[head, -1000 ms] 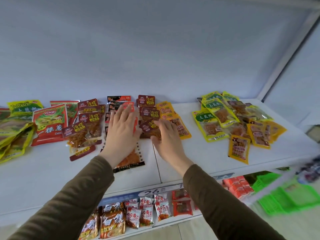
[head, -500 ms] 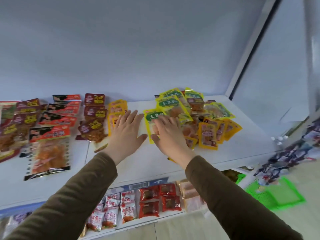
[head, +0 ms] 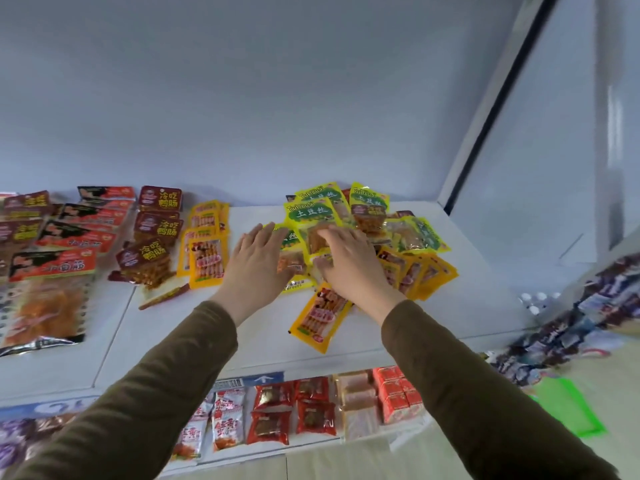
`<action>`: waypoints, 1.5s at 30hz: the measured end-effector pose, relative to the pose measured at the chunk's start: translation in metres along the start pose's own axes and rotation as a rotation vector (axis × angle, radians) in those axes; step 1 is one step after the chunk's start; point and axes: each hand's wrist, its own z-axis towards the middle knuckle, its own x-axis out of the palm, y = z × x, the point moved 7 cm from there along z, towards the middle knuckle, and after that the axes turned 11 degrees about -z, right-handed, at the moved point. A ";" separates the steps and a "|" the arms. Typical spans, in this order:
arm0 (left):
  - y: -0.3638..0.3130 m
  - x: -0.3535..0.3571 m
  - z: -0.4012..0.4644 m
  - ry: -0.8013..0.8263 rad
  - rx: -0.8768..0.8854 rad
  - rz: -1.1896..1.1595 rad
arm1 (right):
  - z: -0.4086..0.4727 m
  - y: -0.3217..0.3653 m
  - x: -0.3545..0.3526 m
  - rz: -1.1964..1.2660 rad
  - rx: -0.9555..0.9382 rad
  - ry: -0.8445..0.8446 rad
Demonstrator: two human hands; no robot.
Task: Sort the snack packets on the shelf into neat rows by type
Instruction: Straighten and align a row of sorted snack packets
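Observation:
A mixed heap of yellow-green packets and orange-yellow packets lies on the right part of the white shelf. My left hand lies flat with straight fingers on the heap's left edge. My right hand rests on the middle of the heap, fingers spread over a yellow-green packet. One orange-yellow packet lies loose below the hands. To the left are rows of orange-yellow packets, dark red packets and red-black packets.
A large clear packet with orange contents lies at the far left. The lower shelf holds red and white packets and orange boxes. A shelf upright rises at the right. Green baskets sit on the floor.
Both hands and my view have moved right, from the dark red and red-black rows onto the yellow-green heap. The hands now rest on that heap.

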 end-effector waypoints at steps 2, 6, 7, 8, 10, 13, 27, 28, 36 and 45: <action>0.001 0.005 0.004 0.008 -0.051 -0.021 | 0.009 -0.014 0.001 0.013 0.019 0.030; 0.012 0.018 0.011 0.042 -0.226 -0.017 | 0.036 -0.038 0.013 0.004 0.057 0.098; 0.015 0.022 0.012 0.054 -0.290 -0.020 | 0.043 -0.041 0.016 -0.003 0.057 0.109; 0.016 0.024 0.013 0.062 -0.344 -0.023 | 0.049 -0.043 0.019 -0.007 0.053 0.125; 0.019 0.028 0.015 0.059 -0.427 -0.045 | 0.060 -0.046 0.026 -0.010 0.041 0.159; 0.022 0.026 0.023 -0.001 -0.528 -0.191 | 0.074 -0.051 0.035 0.005 0.023 0.167; 0.052 0.013 0.036 -0.362 -0.645 -0.975 | 0.079 -0.114 0.006 0.678 0.269 0.086; 0.052 0.006 0.038 -0.390 -0.617 -0.963 | 0.080 -0.116 0.002 0.810 0.297 0.067; 0.022 0.017 0.068 -0.301 -0.620 -1.357 | 0.081 -0.042 0.005 1.124 0.178 0.204; 0.023 0.034 0.068 -0.139 -0.682 -1.503 | 0.083 -0.021 0.025 1.066 0.094 0.223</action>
